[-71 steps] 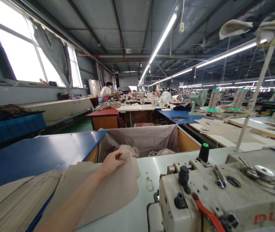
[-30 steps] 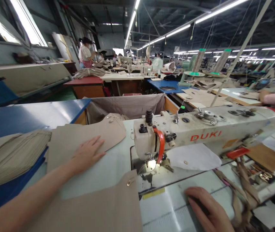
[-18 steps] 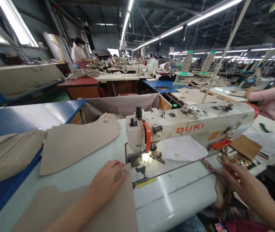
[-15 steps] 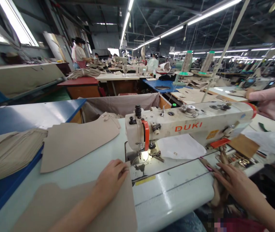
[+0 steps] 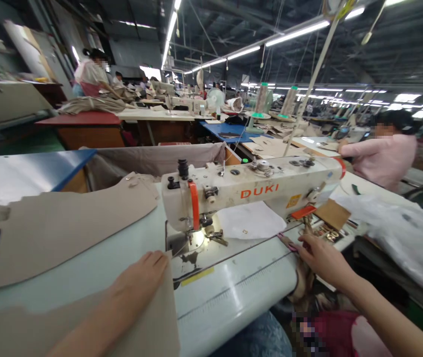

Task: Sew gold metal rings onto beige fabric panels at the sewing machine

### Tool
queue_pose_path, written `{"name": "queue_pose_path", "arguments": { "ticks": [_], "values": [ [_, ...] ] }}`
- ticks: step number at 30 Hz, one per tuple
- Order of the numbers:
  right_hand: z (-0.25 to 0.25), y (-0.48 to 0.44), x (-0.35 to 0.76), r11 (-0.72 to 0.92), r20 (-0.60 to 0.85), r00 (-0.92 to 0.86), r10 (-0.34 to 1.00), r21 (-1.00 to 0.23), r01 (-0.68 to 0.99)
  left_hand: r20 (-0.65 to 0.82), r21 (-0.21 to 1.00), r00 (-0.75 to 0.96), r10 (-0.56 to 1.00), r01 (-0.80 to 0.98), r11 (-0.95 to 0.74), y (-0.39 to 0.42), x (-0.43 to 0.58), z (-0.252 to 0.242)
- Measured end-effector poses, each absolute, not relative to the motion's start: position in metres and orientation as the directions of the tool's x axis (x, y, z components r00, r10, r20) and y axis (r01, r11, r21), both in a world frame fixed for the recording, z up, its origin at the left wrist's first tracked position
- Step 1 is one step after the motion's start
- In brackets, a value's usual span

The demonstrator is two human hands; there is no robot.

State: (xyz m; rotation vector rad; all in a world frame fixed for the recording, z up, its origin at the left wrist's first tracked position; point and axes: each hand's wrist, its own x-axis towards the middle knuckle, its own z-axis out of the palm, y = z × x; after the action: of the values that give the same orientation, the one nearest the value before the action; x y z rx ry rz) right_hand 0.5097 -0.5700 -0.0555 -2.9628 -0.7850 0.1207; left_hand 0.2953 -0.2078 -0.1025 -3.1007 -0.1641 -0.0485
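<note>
My left hand (image 5: pixel 137 277) is closed at the near right edge of a beige fabric panel (image 5: pixel 152 322), fingers together near its corner. That panel lies left of the sewing machine (image 5: pixel 248 193), below the lit needle area. On the right, my right hand (image 5: pixel 323 260) has its thumb and fingers closed around the handle end of pink-handled scissors (image 5: pixel 288 242); the fingertips are partly hidden. The scissors lie on the machine bed's front edge. A white paper or cloth piece (image 5: pixel 250 220) sits under the machine arm. Another beige panel (image 5: pixel 66 218) lies farther left.
A parts tray (image 5: pixel 328 233) with small metal fittings sits right of the machine, beside a brown card (image 5: pixel 332 214). Clear plastic (image 5: pixel 400 233) covers the right side. A fabric-lined bin (image 5: pixel 155 158) stands behind the table. A co-worker in pink (image 5: pixel 378 153) sits at the right.
The view has turned right, so the machine appears farther left. My right hand's fingers have curled in more around the scissors' handle end. My left hand stays at the panel edge.
</note>
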Motion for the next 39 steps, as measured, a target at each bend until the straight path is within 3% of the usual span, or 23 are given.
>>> {"name": "queue_pose_path", "arguments": {
  "ticks": [7,16,19,22,24,25,26,28,30,32,34,36,39],
  "values": [
    [-0.051,-0.545,0.508,-0.837,-0.064,0.848,0.526,0.135,0.530,-0.025,-0.158,0.989,0.144,0.139,-0.978,-0.219,0.309,-0.095],
    [-0.058,-0.523,0.516,-0.792,-0.178,0.811,0.558,0.179,0.584,-0.005,-0.124,0.990,0.139,0.137,-0.983,-0.228,0.302,-0.070],
    [-0.059,-0.534,0.525,-0.792,-0.266,0.800,0.538,0.168,0.587,0.047,-0.051,0.990,0.132,0.135,-0.990,-0.223,0.298,-0.075],
    [-0.056,-0.559,0.527,-0.794,-0.351,0.783,0.514,0.150,0.589,0.156,0.121,0.966,0.207,0.190,-0.974,-0.214,0.294,-0.083],
    [-0.050,-0.577,0.518,-0.789,-0.416,0.727,0.546,0.039,0.614,0.232,0.236,0.937,0.261,0.207,-0.950,-0.209,0.291,-0.089],
    [-0.046,-0.582,0.509,-0.783,-0.447,0.671,0.592,-0.121,0.610,0.264,0.278,0.924,0.276,0.201,-0.939,-0.207,0.290,-0.092],
    [-0.042,-0.584,0.497,-0.788,-0.500,0.615,0.610,-0.300,0.538,0.290,0.310,0.913,0.287,0.194,-0.931,-0.205,0.289,-0.094],
    [-0.036,-0.573,0.467,-0.745,-0.606,0.479,0.635,-0.646,0.169,0.327,0.352,0.894,0.307,0.186,-0.917,-0.204,0.287,-0.097],
    [-0.033,-0.541,0.435,-0.601,-0.638,0.314,0.704,-0.769,-0.216,0.350,0.375,0.882,0.314,0.175,-0.910,-0.205,0.285,-0.099],
    [-0.037,-0.496,0.409,-0.440,-0.607,0.256,0.752,-0.752,-0.490,0.383,0.383,0.871,0.309,0.155,-0.911,-0.205,0.284,-0.100],
    [-0.045,-0.448,0.395,-0.427,-0.653,0.101,0.751,-0.596,-0.680,0.416,0.385,0.860,0.296,0.129,-0.914,-0.206,0.284,-0.101],
    [-0.054,-0.405,0.392,-0.441,-0.654,-0.013,0.756,-0.495,-0.749,0.437,0.386,0.853,0.284,0.107,-0.916,-0.207,0.283,-0.102],
    [-0.063,-0.365,0.396,-0.502,-0.706,-0.025,0.707,-0.477,-0.722,0.439,0.390,0.853,0.284,0.105,-0.915,-0.209,0.282,-0.101]
  ]
}}
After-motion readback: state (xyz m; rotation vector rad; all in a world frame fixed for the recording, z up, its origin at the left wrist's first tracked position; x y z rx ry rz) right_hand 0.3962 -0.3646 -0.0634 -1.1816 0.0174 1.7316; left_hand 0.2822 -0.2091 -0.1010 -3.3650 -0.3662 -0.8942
